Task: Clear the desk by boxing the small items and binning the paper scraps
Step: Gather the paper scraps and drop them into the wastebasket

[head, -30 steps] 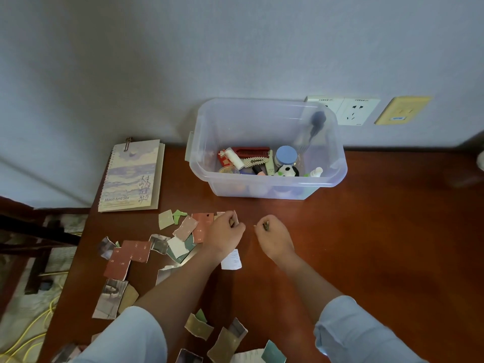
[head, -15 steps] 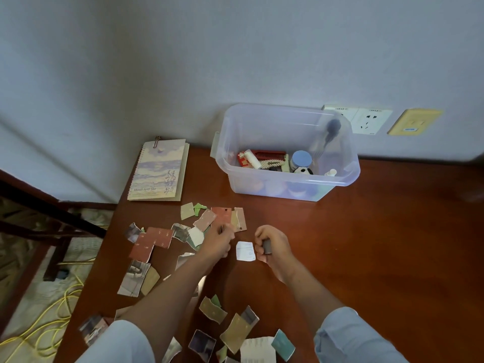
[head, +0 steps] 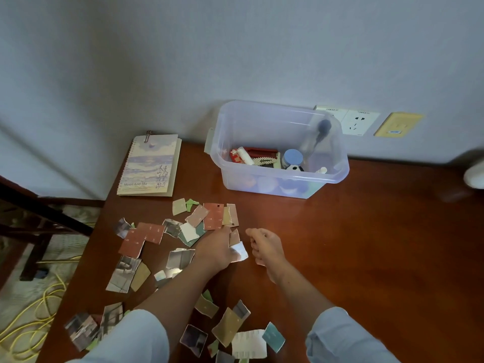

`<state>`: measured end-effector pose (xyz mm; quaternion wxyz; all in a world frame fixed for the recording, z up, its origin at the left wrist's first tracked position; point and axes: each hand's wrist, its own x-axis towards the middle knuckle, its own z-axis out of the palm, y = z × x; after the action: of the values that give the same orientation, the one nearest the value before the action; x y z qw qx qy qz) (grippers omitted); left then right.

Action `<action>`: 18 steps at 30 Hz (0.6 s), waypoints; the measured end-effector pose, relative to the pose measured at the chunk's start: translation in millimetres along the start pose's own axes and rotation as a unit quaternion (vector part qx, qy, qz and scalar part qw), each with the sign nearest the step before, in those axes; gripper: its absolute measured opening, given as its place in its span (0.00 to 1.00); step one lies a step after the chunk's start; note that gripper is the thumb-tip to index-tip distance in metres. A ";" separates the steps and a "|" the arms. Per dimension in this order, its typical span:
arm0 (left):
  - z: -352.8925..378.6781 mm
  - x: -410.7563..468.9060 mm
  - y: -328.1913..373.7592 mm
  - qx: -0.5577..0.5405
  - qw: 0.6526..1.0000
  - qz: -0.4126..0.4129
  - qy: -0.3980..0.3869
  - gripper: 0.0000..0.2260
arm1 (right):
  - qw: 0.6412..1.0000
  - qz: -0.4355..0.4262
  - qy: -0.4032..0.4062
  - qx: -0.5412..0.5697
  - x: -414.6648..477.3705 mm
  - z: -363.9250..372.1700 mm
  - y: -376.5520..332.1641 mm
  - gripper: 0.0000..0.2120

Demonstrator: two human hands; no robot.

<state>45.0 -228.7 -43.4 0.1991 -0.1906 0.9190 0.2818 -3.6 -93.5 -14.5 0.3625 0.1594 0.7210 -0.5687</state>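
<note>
Paper scraps (head: 142, 238) lay strewn over the left part of the desk (head: 379, 244), in a band running from just in front of the box (head: 337, 176) back toward me, with a second clutch close to my sleeves. The one that mattered was the white scrap (head: 242, 251), flat on the wood between the two hands, touching the left hand (head: 216, 248) and just beside the right hand (head: 265, 247). It was roughly square, so I saw no long axis to line up with.

From my seat the left hand's fingers looked curled onto the scrap's left edge in a pinch, with a pinkish piece standing just above them. The right hand was knuckles-up with its fingers tucked under, and I could not tell whether it held anything.

I judged the left hand the nearer one for everything remaining, since nearly all the litter lay to its own side. The right had bare wood around it and open room out to the desk's right.

Several pieces sat close to the desk's left edge, where a careless sweep could push them off toward the yellow cable (head: 39, 310) on the floor. The notebook (head: 149, 166) hemmed the far left corner. The small items (head: 262, 158) were already in the box. No bin showed, so I could not say which way the carry would go.
</note>
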 end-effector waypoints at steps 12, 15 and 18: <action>-40.6 15.5 -15.5 -0.418 0.887 -0.176 0.088 0.02 | 0.991 -0.060 0.046 -0.112 39.7 32.2 -23.0 0.09; -48.6 23.6 -27.9 -0.387 0.899 -0.173 0.112 0.04 | 0.978 -0.093 0.048 -0.181 45.6 39.0 -32.4 0.04; -52.8 28.2 -37.4 -0.276 0.942 -0.148 0.122 0.08 | 0.949 -0.116 0.038 -0.290 49.5 43.5 -39.1 0.16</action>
<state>24.7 -295.5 -33.1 0.0646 -0.4046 0.7838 0.4667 -47.8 -155.1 -25.7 0.2971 -0.0156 0.8816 -0.3665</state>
